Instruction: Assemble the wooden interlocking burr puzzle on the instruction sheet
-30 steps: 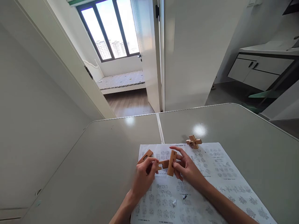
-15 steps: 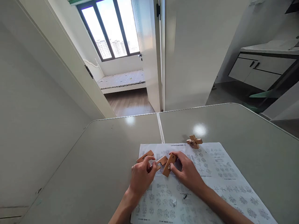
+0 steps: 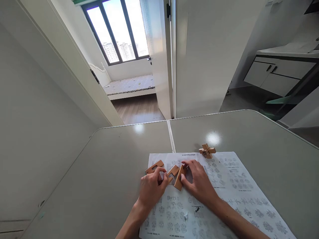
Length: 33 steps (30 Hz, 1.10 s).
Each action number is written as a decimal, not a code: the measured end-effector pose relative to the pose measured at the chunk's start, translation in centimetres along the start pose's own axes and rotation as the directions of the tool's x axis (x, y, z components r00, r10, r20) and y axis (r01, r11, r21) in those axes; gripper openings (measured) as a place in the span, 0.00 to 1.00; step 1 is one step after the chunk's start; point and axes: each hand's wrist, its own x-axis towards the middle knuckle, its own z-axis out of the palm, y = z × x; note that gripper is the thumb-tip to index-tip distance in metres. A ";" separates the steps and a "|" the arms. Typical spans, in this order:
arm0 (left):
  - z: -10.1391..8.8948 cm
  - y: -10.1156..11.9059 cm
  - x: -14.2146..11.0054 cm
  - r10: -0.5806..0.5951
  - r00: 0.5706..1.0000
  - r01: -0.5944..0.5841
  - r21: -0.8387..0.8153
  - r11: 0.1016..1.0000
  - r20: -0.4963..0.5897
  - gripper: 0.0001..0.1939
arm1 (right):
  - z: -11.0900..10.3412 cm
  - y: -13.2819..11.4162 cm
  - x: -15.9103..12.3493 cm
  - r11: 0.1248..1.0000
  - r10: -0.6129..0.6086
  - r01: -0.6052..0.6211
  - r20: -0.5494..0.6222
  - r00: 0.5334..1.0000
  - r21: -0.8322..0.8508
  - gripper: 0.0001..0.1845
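Note:
My left hand [image 3: 151, 189] pinches a small notched wooden piece [image 3: 172, 172] over the printed instruction sheet [image 3: 224, 196]. My right hand [image 3: 198, 182] grips a longer wooden bar [image 3: 179, 177] that leans against that piece. The two pieces touch between my hands. A third slotted wooden piece [image 3: 154, 167] lies flat on the sheet just left of my left hand. An assembled wooden cross puzzle [image 3: 207, 151] stands at the sheet's far edge, apart from both hands.
The grey folding table [image 3: 112, 159] has a seam down its middle. Beyond it are an open doorway to a room with a window [image 3: 119, 30], a white door [image 3: 159, 59], and cabinets [image 3: 276, 74] at the right.
Both hands have lowered the two wooden pieces toward the sheet. The bar in my right hand has tilted from nearly upright to slanted, and the head view has barely shifted.

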 end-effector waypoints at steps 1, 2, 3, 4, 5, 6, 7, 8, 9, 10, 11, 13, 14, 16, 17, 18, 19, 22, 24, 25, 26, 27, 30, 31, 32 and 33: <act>0.1 0.0 0.0 0.003 1.000 -0.003 0.002 1.000 -0.004 0.07 | 0.0 0.0 0.0 1.000 -0.001 0.001 0.002 1.000 -0.004 0.19; 0.1 -0.1 0.0 0.007 1.000 -0.007 0.000 1.000 -0.007 0.07 | 0.0 0.0 0.0 1.000 -0.003 0.003 0.006 1.000 -0.008 0.18; 0.2 -0.1 0.0 0.012 1.000 -0.012 -0.008 1.000 -0.013 0.07 | -0.1 0.0 0.0 1.000 -0.006 0.006 0.008 1.000 -0.010 0.18; 0.2 -0.1 -0.1 0.020 1.000 -0.020 -0.024 1.000 -0.021 0.07 | -0.1 0.0 0.0 1.000 -0.009 0.009 0.008 1.000 -0.009 0.17; 0.2 -0.1 -0.1 0.029 0.999 -0.031 -0.046 0.998 -0.037 0.06 | -0.1 0.0 0.1 1.000 -0.012 0.012 0.008 1.000 -0.003 0.17; 0.2 -0.1 -0.1 0.040 0.997 -0.044 -0.071 0.997 -0.061 0.06 | -0.2 0.0 0.1 1.000 -0.015 0.015 0.009 1.000 0.006 0.17; 0.2 -0.1 0.0 0.050 0.994 -0.059 -0.095 0.994 -0.093 0.06 | -0.2 -0.1 0.1 1.000 -0.020 0.019 0.011 1.000 0.016 0.17; 0.2 -0.1 0.0 0.059 0.989 -0.075 -0.113 0.991 -0.133 0.06 | -0.3 -0.1 0.1 0.999 -0.025 0.024 0.016 1.000 0.029 0.16; 0.1 -0.1 0.0 0.069 0.982 -0.091 -0.122 0.988 -0.174 0.06 | -0.3 -0.1 0.1 0.999 -0.029 0.028 0.025 0.999 0.042 0.16; 0.1 -0.1 0.1 0.079 0.974 -0.107 -0.120 0.987 -0.214 0.06 | -0.3 -0.2 0.1 0.998 -0.033 0.031 0.036 0.999 0.056 0.16; 0.1 -0.1 0.2 0.089 0.964 -0.120 -0.108 0.987 -0.252 0.05 | -0.4 -0.2 0.1 0.997 -0.036 0.032 0.050 0.998 0.070 0.16; 0.1 -0.2 0.4 0.101 0.946 -0.127 -0.066 0.990 -0.308 0.05 | -0.4 -0.3 0.0 0.994 -0.042 0.034 0.079 0.996 0.100 0.17; 0.1 -0.3 0.5 0.097 0.941 -0.119 -0.048 0.992 -0.325 0.05 | -0.5 -0.4 0.0 0.993 -0.049 0.039 0.092 0.995 0.115 0.18; 0.2 -0.5 0.6 0.074 0.939 -0.089 -0.029 0.996 -0.335 0.09 | -0.6 -0.5 -0.1 0.988 -0.080 0.063 0.117 0.990 0.142 0.21; 0.2 -0.6 0.6 0.057 0.942 -0.071 -0.029 0.997 -0.331 0.10 | -0.6 -0.6 -0.1 0.985 -0.099 0.080 0.126 0.987 0.151 0.22; 0.3 -0.8 0.6 0.041 0.946 -0.056 -0.036 0.998 -0.321 0.11 | -0.7 -0.7 -0.1 0.983 -0.119 0.097 0.134 0.984 0.155 0.24; 0.4 -0.9 0.5 0.027 0.951 -0.044 -0.049 0.998 -0.309 0.11 | -0.7 -0.8 0.0 0.981 -0.137 0.114 0.144 0.980 0.156 0.25; 0.7 -1.4 0.5 -0.009 0.965 -0.026 -0.130 0.991 -0.262 0.11 | -0.9 -1.1 0.0 0.976 -0.178 0.150 0.180 0.968 0.158 0.27; 1.0 -1.7 0.4 -0.020 0.973 -0.025 -0.194 0.981 -0.229 0.11 | -0.9 -1.2 -0.1 0.973 -0.199 0.169 0.203 0.959 0.156 0.29; 1.2 -1.8 0.4 -0.020 0.976 -0.028 -0.219 0.975 -0.215 0.11 | -0.9 -1.2 -0.1 0.972 -0.211 0.181 0.213 0.954 0.153 0.29; 1.3 -1.9 0.4 -0.015 0.979 -0.034 -0.238 0.971 -0.201 0.12 | -1.0 -1.3 -0.1 0.969 -0.225 0.194 0.224 0.948 0.150 0.30; 1.4 -1.9 0.4 -0.005 0.982 -0.043 -0.253 0.967 -0.187 0.12 | -1.0 -1.3 -0.1 0.966 -0.241 0.211 0.236 0.941 0.147 0.32; 1.4 -1.8 0.4 0.036 0.991 -0.072 -0.277 0.958 -0.132 0.12 | -1.2 -1.3 -0.2 0.955 -0.290 0.260 0.258 0.922 0.143 0.36; 1.4 -1.7 0.3 0.054 0.992 -0.084 -0.277 0.957 -0.113 0.12 | -1.2 -1.3 -0.2 0.953 -0.297 0.268 0.257 0.920 0.142 0.37; 1.3 -1.6 0.3 0.074 0.993 -0.098 -0.273 0.957 -0.095 0.12 | -1.2 -1.3 -0.2 0.952 -0.298 0.270 0.254 0.920 0.141 0.37; 1.1 -1.4 0.2 0.096 0.992 -0.114 -0.267 0.957 -0.081 0.12 | -1.2 -1.3 -0.2 0.954 -0.294 0.266 0.252 0.922 0.140 0.36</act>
